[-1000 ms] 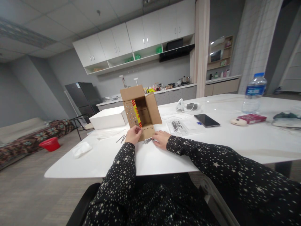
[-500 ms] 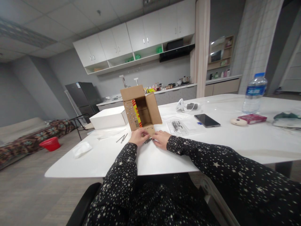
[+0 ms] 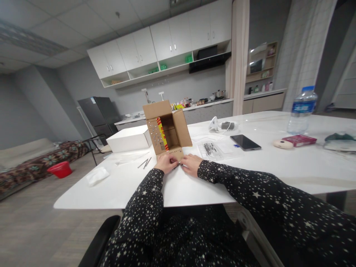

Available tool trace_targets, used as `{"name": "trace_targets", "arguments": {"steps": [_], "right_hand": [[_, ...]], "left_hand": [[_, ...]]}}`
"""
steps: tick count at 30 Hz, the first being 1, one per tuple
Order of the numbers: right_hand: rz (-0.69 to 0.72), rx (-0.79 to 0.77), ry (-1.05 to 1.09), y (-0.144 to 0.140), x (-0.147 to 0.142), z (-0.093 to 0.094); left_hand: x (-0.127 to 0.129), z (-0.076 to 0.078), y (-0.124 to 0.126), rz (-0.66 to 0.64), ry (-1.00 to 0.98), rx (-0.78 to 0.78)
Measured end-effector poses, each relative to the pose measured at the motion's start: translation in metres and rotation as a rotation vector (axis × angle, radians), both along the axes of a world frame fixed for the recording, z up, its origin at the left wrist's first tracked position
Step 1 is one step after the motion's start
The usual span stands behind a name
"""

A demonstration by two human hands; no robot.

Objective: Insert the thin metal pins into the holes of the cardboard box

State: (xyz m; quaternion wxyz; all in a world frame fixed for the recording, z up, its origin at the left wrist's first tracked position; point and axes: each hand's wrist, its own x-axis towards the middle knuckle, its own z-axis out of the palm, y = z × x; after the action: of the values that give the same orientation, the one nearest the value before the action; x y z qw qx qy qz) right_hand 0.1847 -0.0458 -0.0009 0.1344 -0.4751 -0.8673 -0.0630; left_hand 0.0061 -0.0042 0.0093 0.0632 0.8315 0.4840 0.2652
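A small cardboard box [image 3: 167,129] lies on its side on the white table [image 3: 278,167], its opening towards me. A red and yellow strip shows inside, and rows of studs dot its left flap. My left hand [image 3: 166,163] is curled at the edge of the lower flap [image 3: 174,152], its fingertips pinched at the thin metal pins [image 3: 178,165] between my hands. My right hand [image 3: 191,164] rests on the table just right of it, fingers closed over the same pins. Two loose pins [image 3: 144,163] lie to the left.
A white box [image 3: 129,139] stands behind the cardboard one on the left. A clear bag of pins [image 3: 210,149], a black phone [image 3: 245,142], a water bottle [image 3: 302,110] and a red pack [image 3: 302,140] lie to the right. A crumpled tissue [image 3: 96,175] sits near the left edge.
My left hand let go of the lower flap and moved right and down to the pins by my right hand. The right hand has barely moved.
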Motion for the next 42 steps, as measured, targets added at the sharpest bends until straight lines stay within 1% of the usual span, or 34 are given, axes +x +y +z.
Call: {"name": "trace_targets", "arguments": {"steps": [4, 13, 18, 24, 29, 36, 40, 42], "right_hand": [[-0.002, 0.012, -0.006, 0.001, 0.0, -0.001], [-0.007, 0.016, -0.007, 0.001, -0.001, -0.001], [-0.004, 0.009, -0.004, 0.0, -0.001, -0.001], [-0.001, 0.008, 0.0, 0.001, 0.0, -0.001], [-0.006, 0.012, -0.01, 0.001, 0.0, -0.001], [-0.001, 0.013, -0.003, 0.0, 0.0, -0.001], [-0.005, 0.013, -0.011, 0.001, 0.0, -0.002], [-0.004, 0.011, -0.009, 0.002, 0.0, -0.002]], "left_hand": [[0.0, 0.0, 0.001, -0.047, 0.086, -0.02], [-0.001, -0.001, 0.002, -0.036, 0.07, -0.01], [0.001, 0.001, 0.001, -0.037, 0.114, -0.019], [0.004, 0.003, -0.003, -0.007, 0.147, -0.032], [0.004, 0.002, -0.001, 0.018, 0.165, -0.035], [0.001, -0.004, 0.007, 0.051, 0.131, 0.027], [0.0, -0.005, 0.01, 0.116, 0.088, 0.101], [0.0, -0.004, 0.009, 0.138, 0.051, 0.109]]}}
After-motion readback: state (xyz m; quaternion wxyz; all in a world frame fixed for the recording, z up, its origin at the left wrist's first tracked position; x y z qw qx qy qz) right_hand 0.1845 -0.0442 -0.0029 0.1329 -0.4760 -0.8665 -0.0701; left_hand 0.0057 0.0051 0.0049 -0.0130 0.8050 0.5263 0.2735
